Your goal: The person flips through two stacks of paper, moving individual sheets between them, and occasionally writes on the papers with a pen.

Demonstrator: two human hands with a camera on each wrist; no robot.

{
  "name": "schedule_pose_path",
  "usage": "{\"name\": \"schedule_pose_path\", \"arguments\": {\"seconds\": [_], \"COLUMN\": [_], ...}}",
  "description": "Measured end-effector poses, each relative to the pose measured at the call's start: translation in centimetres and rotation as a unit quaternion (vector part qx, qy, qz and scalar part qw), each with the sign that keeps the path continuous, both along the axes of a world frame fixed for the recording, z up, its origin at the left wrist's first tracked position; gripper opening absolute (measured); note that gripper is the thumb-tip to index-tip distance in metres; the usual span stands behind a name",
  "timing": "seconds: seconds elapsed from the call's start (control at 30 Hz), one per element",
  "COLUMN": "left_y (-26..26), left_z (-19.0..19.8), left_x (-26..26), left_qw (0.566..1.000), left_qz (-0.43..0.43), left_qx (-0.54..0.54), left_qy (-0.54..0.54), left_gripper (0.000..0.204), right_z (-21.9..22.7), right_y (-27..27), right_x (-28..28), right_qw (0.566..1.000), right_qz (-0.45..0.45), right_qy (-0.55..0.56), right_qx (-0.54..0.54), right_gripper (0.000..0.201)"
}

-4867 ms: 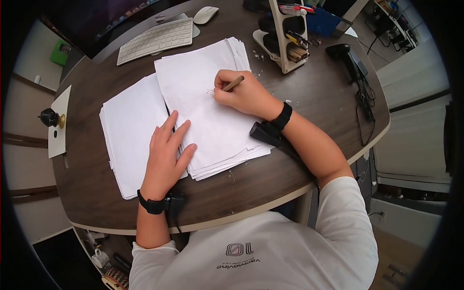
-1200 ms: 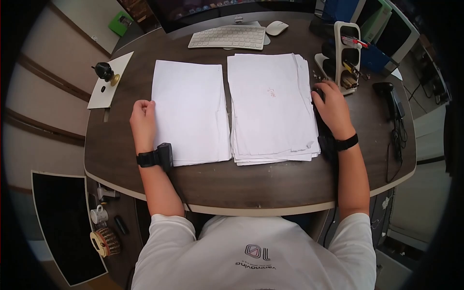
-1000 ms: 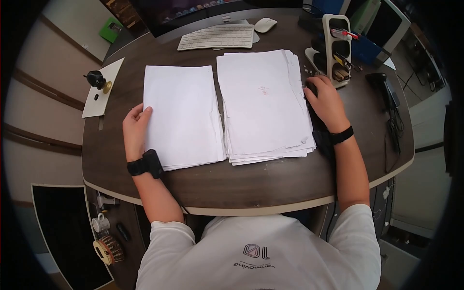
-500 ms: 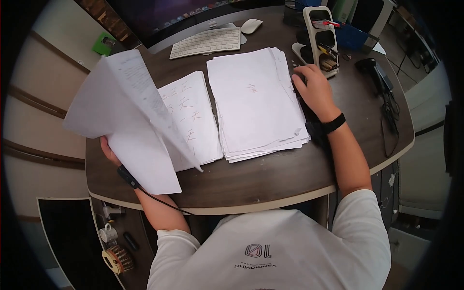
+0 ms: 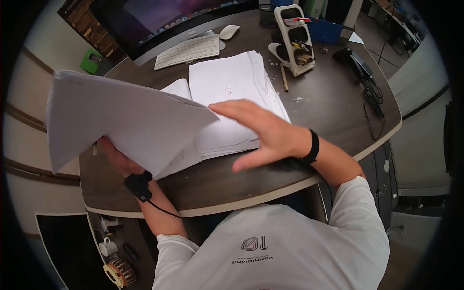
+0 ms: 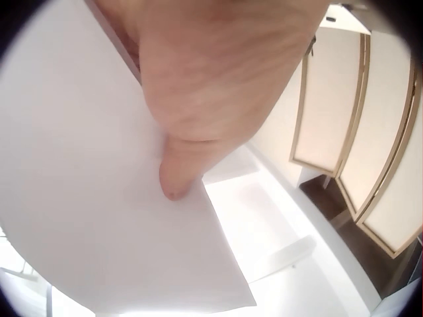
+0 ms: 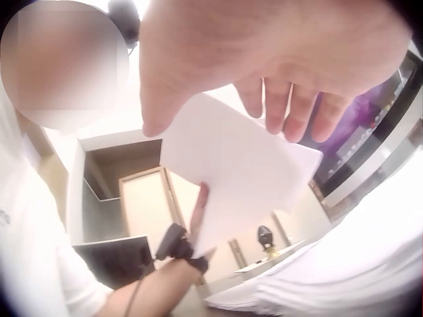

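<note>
My left hand (image 5: 116, 157) holds lifted sheets of white paper (image 5: 121, 116) by their lower left part, raised and tilted over the desk. In the left wrist view the thumb (image 6: 180, 175) lies on the paper's face and the other fingers are hidden behind it. My right hand (image 5: 266, 130) is open, fingers straight and thumb spread, with the fingertips right at the sheets' right corner. Beneath the lifted sheets, part of the left paper stack (image 5: 180, 162) shows. The right paper stack (image 5: 229, 72) bears small reddish writing.
A brown pencil (image 5: 284, 78) lies beside the white pen holder (image 5: 296, 41), with paper scraps nearby. A keyboard (image 5: 188, 51), a mouse (image 5: 229, 32) and a monitor (image 5: 159, 24) stand at the back. A black corded scanner-like device (image 5: 355, 63) lies on the right.
My right hand wrote on the right stack earlier, then rested beside it; now it has moved left to the sheets. My left hand has lifted sheets off the left stack.
</note>
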State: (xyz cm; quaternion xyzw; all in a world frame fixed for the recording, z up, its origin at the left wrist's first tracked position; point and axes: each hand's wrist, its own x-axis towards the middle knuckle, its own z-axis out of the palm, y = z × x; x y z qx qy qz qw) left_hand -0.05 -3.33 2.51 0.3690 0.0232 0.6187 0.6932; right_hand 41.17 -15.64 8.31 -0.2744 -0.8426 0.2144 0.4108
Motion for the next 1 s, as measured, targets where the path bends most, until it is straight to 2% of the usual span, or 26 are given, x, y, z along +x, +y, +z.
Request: {"name": "schedule_pose_path", "arguments": {"seconds": [0.03, 0.07, 0.1, 0.13, 0.2, 0.23, 0.3, 0.33, 0.4, 0.43, 0.5, 0.53, 0.57, 0.63, 0.67, 0.73, 0.77, 0.83, 0.87, 0.9, 0.93, 0.97, 1.0], "left_y": [-0.4, -2.0, -3.7, -4.3, -5.0, -5.2, -5.4, -5.6, -6.1, -6.4, -6.9, -9.1, -8.9, -9.8, -9.9, -8.8, -7.1, -3.5, -1.5, 0.2, 1.6, 2.4, 3.0], "left_z": [-0.1, 0.0, 0.1, 0.3, 0.8, 1.1, 1.7, 1.9, 2.3, 2.5, 3.4, 4.6, 3.3, 1.3, 2.5, 5.3, 5.5, 5.8, 5.3, 4.4, 3.7, 2.6, 0.7], "left_x": [0.7, 2.5, 4.0, 4.1, 4.3, 4.4, 4.8, 4.9, 5.3, 5.3, 5.6, 9.6, 7.2, 5.7, 7.3, 11.2, 12.2, 14.2, 15.2, 16.1, 16.5, 16.6, 16.5], "left_qw": [0.998, 0.980, 0.937, 0.938, 0.933, 0.930, 0.925, 0.921, 0.914, 0.910, 0.900, 0.855, 0.882, 0.889, 0.889, 0.826, 0.826, 0.832, 0.831, 0.829, 0.776, 0.722, 0.663], "left_qz": [0.052, 0.188, 0.321, 0.319, 0.326, 0.329, 0.336, 0.341, 0.350, 0.356, 0.370, 0.426, 0.316, 0.289, 0.285, 0.305, 0.304, 0.210, 0.176, 0.142, 0.123, 0.143, 0.190], "left_qx": [-0.020, 0.008, 0.035, 0.036, 0.036, 0.036, 0.038, 0.037, 0.033, 0.030, 0.023, 0.024, 0.167, 0.092, 0.092, -0.020, -0.020, -0.014, -0.026, -0.037, -0.045, -0.013, 0.059], "left_qy": [0.004, 0.071, 0.136, 0.134, 0.149, 0.158, 0.175, 0.184, 0.203, 0.212, 0.230, 0.293, 0.308, 0.344, 0.346, 0.475, 0.474, 0.513, 0.527, 0.540, 0.617, 0.677, 0.722], "left_gripper": [0.069, 0.067, 0.066, 0.066, 0.066, 0.066, 0.066, 0.066, 0.066, 0.067, 0.067, 0.079, 0.079, 0.068, 0.068, 0.054, 0.054, 0.051, 0.052, 0.052, 0.052, 0.055, 0.056], "right_z": [0.4, 0.3, 0.3, 0.0, -0.9, -0.9, -1.5, -1.4, -1.3, -1.4, -1.8, -1.9, -1.9, -0.6, -0.6, -0.3, -1.9, -2.4, -2.8, -3.3, -3.7, -4.0, -4.4], "right_y": [-0.9, -1.6, -1.9, -2.0, -2.0, -2.0, -1.9, -2.0, -2.3, -2.5, -3.2, -3.9, -4.6, -6.1, -5.8, -3.9, -2.2, 0.6, 1.8, 2.7, 3.2, 3.1, 3.2], "right_x": [-0.7, -1.3, -1.7, -1.7, -1.8, -2.0, -2.0, -2.0, -2.2, -2.4, -3.0, -3.6, -3.5, -3.2, -3.0, -2.3, -1.7, 0.4, 1.6, 2.9, 3.9, 4.5, 4.9], "right_qw": [1.000, 0.999, 0.998, 0.998, 0.987, 0.982, 0.974, 0.974, 0.969, 0.969, 0.977, 0.974, 0.978, 0.966, 0.965, 0.954, 0.955, 0.940, 0.940, 0.938, 0.933, 0.932, 0.910], "right_qz": [0.002, -0.021, -0.042, -0.045, -0.143, -0.164, -0.152, -0.154, -0.082, -0.084, 0.049, 0.043, 0.039, -0.027, -0.029, -0.162, -0.201, -0.255, -0.255, -0.286, -0.318, -0.322, -0.369], "right_qy": [0.009, 0.031, 0.054, 0.052, 0.072, 0.065, 0.037, 0.038, 0.106, 0.107, 0.183, 0.216, 0.203, 0.174, 0.177, 0.114, 0.139, 0.173, 0.171, 0.121, 0.074, 0.076, -0.060], "right_qx": [-0.004, -0.008, -0.013, -0.012, 0.023, 0.068, 0.163, 0.163, 0.207, 0.205, 0.097, 0.061, -0.004, -0.192, -0.194, -0.227, -0.167, -0.146, -0.148, -0.150, -0.150, -0.148, -0.180], "right_gripper": [0.112, 0.110, 0.108, 0.108, 0.096, 0.075, 0.058, 0.058, 0.048, 0.048, 0.041, 0.030, 0.029, 0.041, 0.041, 0.056, 0.061, 0.064, 0.064, 0.064, 0.065, 0.065, 0.060]}}
